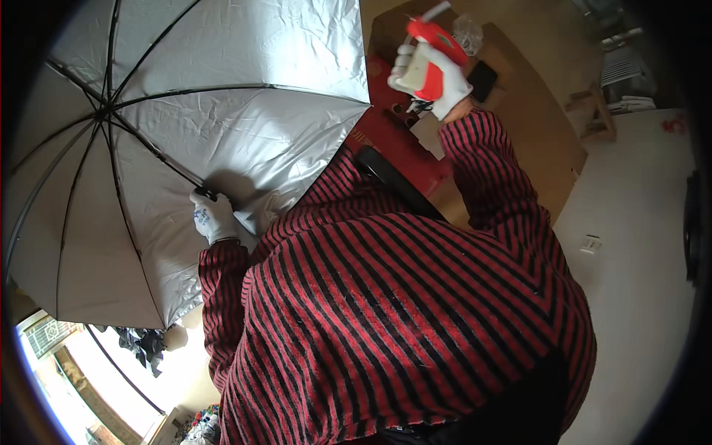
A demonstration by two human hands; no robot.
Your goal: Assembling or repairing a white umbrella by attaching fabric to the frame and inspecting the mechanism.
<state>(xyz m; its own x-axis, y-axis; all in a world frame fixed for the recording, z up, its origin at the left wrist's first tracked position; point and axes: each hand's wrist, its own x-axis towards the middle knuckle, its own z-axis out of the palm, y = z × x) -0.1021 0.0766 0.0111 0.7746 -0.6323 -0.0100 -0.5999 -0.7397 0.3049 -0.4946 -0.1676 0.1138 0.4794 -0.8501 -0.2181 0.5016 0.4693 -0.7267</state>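
A large open umbrella [245,141] with a silver lining and black ribs fills the upper left, its inner side toward me. My left hand [213,216], in a white glove with a blue mark, is closed around the dark handle [202,193] at the end of its shaft. Out to the upper right, my right hand [454,87], also white-gloved, grips a red and cream hand-held tool [424,68]. A pale stick-like part juts from its top; its exact kind is unclear. Below that hand lies a red sheet or box [404,152].
The brown tabletop [530,130] carries a black phone-like object [483,80] and a crumpled clear plastic bag [467,33]. A black curved bar [397,178] stands between me and the table. A white surface [630,222] lies at the right; dark items [141,345] hang below the umbrella.
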